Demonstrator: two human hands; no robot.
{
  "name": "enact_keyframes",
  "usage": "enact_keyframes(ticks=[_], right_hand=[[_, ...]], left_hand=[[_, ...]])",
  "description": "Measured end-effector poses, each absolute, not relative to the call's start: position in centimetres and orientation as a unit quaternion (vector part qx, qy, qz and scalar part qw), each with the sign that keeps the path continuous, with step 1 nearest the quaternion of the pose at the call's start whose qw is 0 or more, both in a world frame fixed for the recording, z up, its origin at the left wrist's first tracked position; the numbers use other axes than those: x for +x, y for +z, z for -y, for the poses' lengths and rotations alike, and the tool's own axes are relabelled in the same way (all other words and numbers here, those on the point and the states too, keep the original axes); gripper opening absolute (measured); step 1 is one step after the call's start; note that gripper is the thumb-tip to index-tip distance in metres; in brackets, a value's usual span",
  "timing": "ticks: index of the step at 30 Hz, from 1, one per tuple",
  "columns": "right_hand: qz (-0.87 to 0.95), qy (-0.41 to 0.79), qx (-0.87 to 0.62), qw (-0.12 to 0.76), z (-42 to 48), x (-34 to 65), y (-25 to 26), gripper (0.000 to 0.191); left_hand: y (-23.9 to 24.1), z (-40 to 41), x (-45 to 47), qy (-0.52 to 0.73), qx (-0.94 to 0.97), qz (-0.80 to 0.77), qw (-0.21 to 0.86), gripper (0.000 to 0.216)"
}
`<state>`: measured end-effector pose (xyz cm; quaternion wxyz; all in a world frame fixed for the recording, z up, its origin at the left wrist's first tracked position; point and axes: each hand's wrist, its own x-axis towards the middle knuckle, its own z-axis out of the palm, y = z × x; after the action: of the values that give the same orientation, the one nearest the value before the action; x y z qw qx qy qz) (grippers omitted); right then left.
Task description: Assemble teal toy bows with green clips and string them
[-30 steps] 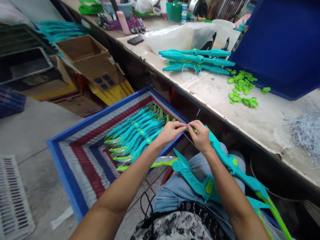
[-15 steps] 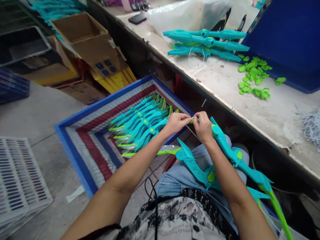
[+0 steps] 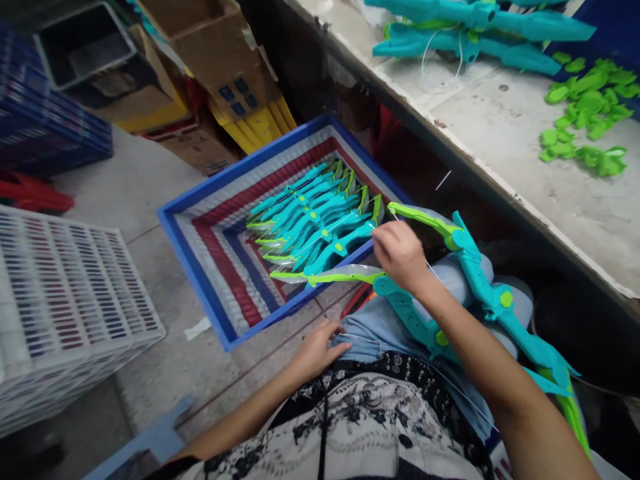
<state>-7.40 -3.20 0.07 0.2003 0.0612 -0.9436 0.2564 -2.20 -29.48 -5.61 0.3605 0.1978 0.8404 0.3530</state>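
Two toy bows lie across my lap: a turquoise and lime-green bow [image 3: 473,267] on the right and a second toy bow [image 3: 405,308] on the left, partly under my right forearm. My right hand [image 3: 399,255] is just below the right bow's lime tip, fingers curled closed. A thin white string [image 3: 431,270] runs from that tip behind this hand; what its fingers hold is hidden. My left hand [image 3: 316,348] rests low by my jeans, thumb and fingers apart, close to a white string across the jeans.
A blue-rimmed crate [image 3: 197,303] with a striped lining holds several toy bows [image 3: 315,223]. On the bench [image 3: 480,117] lie turquoise bow parts [image 3: 460,50] and small green pieces [image 3: 590,100]. A white slatted crate [image 3: 75,287] stands left, cardboard boxes [image 3: 220,60] behind.
My hands were together pinching at the right bow's tip. My left hand has dropped to my lap and spread; my right hand is slightly below the tip. The view has shifted left and down.
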Motion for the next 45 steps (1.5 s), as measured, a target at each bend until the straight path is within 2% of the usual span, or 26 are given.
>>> enact_keyframes(ticks=[3,7,10,14,16,18,22,25,27,32,35,40,45], right_hand=[[0.968,0.212,0.116,0.07,6.2,-6.4,-1.5,0.017],[0.983,0.15,0.107,-0.017,7.3,-5.5,-3.8,0.036],[0.981,0.155,0.109,-0.043,6.7,-5.3,-4.8,0.045],[0.95,0.294,0.063,-0.082,5.1,-5.6,-5.1,0.048],[0.901,0.422,0.034,-0.099,4.1,-5.6,-5.1,0.05],[0.83,0.546,0.007,-0.116,3.2,-5.3,-5.1,0.052],[0.694,0.701,-0.063,-0.151,2.1,-3.7,-4.8,0.058],[0.622,0.757,-0.123,-0.161,1.8,-2.5,-4.5,0.06],[0.59,0.778,-0.147,-0.157,1.6,-1.9,-4.4,0.059],[0.574,0.794,-0.145,-0.138,1.4,-1.3,-4.3,0.055],[0.578,0.792,-0.142,-0.138,1.4,-1.3,-4.2,0.058],[0.579,0.789,-0.155,-0.131,1.6,-1.2,-4.4,0.06],[0.574,0.79,-0.166,-0.135,1.6,-1.2,-4.5,0.06]], left_hand=[[-6.0,29.6,-2.7,0.327,0.242,-0.827,0.388,0.014],[-5.3,28.9,-4.5,0.329,0.267,-0.792,0.439,0.015],[-3.7,27.9,-5.3,0.46,0.177,-0.729,0.476,0.022],[-0.5,24.8,-5.2,0.701,-0.049,-0.449,0.552,0.025],[0.9,22.9,-4.9,0.742,-0.084,-0.347,0.568,0.027],[1.7,21.3,-4.5,0.753,-0.077,-0.323,0.568,0.029],[1.9,20.0,-4.0,0.727,-0.051,-0.39,0.563,0.034],[1.9,20.2,-4.7,0.702,-0.053,-0.46,0.541,0.045],[2.2,20.5,-5.9,0.698,-0.045,-0.513,0.498,0.045],[3.7,20.3,-10.0,0.714,0.012,-0.63,0.305,0.032],[4.1,19.3,-11.7,0.693,0.06,-0.68,0.234,0.026],[3.7,17.9,-12.6,0.658,0.123,-0.723,0.173,0.018],[3.4,17.8,-12.9,0.634,0.148,-0.742,0.161,0.014]])
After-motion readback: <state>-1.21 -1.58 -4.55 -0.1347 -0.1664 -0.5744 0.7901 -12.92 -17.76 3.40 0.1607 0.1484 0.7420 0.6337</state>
